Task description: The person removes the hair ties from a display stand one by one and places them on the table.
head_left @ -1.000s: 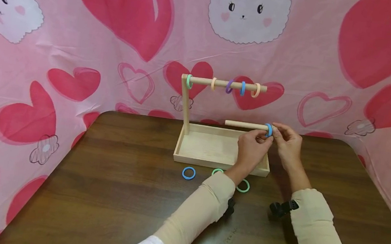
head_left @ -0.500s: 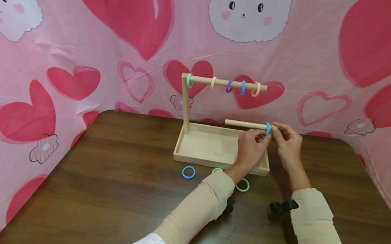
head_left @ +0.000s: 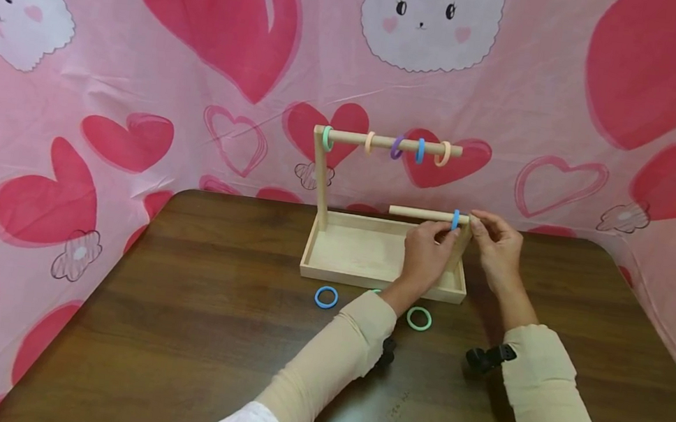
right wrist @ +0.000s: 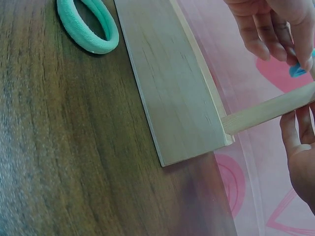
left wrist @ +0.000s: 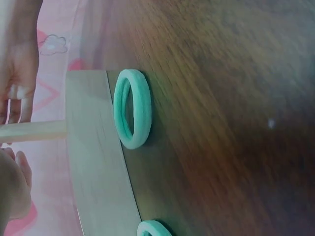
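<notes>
A wooden stand [head_left: 304, 270] has a tray base, two posts and two horizontal bars. On its lower bar [head_left: 416, 213] sits a blue hair tie [head_left: 455, 220], round the rod near the right post. My left hand [head_left: 427, 250] pinches this tie between thumb and fingers; the right wrist view also shows the blue tie [right wrist: 298, 70] at the fingertips. My right hand [head_left: 500, 252] holds the top of the right post [head_left: 461, 244], where the bar joins it. In the right wrist view, fingers [right wrist: 290, 130] lie against that post.
Several hair ties in green, peach, purple and blue hang on the upper bar [head_left: 349, 139]. In front of the tray lie a blue tie [head_left: 326, 297], a green tie [head_left: 419, 319] and another green one, mostly hidden by the left arm. A pink heart-patterned cloth [head_left: 243, 157] backs the table [head_left: 187, 305].
My left hand has slid the blue hair tie leftward along the lower bar, away from the right post. The right hand has stayed at the post's top.
</notes>
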Demonstrator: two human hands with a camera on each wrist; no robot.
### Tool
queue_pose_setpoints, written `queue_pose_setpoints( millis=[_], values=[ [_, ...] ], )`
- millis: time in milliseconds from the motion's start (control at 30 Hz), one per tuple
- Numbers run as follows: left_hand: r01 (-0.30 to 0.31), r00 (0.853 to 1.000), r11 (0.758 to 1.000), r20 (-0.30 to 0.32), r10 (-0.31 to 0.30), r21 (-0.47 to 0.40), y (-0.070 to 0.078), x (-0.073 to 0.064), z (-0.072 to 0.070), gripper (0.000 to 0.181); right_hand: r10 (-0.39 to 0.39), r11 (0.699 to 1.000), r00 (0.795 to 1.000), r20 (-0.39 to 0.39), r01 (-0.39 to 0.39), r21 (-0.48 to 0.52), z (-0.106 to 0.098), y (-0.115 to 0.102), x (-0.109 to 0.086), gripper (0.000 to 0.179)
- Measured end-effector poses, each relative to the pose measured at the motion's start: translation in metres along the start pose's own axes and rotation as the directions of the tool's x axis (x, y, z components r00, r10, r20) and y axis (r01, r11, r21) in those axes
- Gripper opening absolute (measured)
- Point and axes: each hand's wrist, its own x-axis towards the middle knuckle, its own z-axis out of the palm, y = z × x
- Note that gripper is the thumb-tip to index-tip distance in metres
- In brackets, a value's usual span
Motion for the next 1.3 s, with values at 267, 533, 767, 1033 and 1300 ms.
queue_pose_setpoints(
  millis=[267, 533, 767, 1033, 1300],
  values=[
    [0.006, 1.000, 1.000, -0.001, -0.006, -0.029, -0.004, -0.001, -0.007, 0.015, -0.034, 0.999, 0.999, 0.018, 0.034, -0.009, 0.000, 0.006, 0.000, 0.030],
    [-0.024, 1.000, 1.000, 0.000, 0.024, 0.003, -0.004, 0.000, -0.015, 0.015, -0.041, 0.999, 0.999, 0.003, 0.041, -0.023, 0.000, 0.005, 0.002, 0.026],
    [-0.044, 0.999, 0.999, -0.006, 0.044, 0.008, -0.005, -0.001, -0.022, 0.014, -0.025, 1.000, 1.000, -0.002, 0.025, -0.005, 0.001, 0.005, 0.003, 0.027],
    [-0.041, 0.999, 0.999, -0.013, 0.041, -0.008, -0.010, -0.004, -0.029, 0.014, -0.025, 1.000, 1.000, -0.012, 0.025, -0.011, 0.001, 0.007, 0.002, 0.027],
    [-0.034, 0.999, 0.999, -0.031, 0.034, -0.014, -0.016, -0.005, -0.038, 0.016, -0.033, 0.999, 0.999, -0.017, 0.033, -0.010, -0.001, 0.006, 0.000, 0.027]
  ],
)
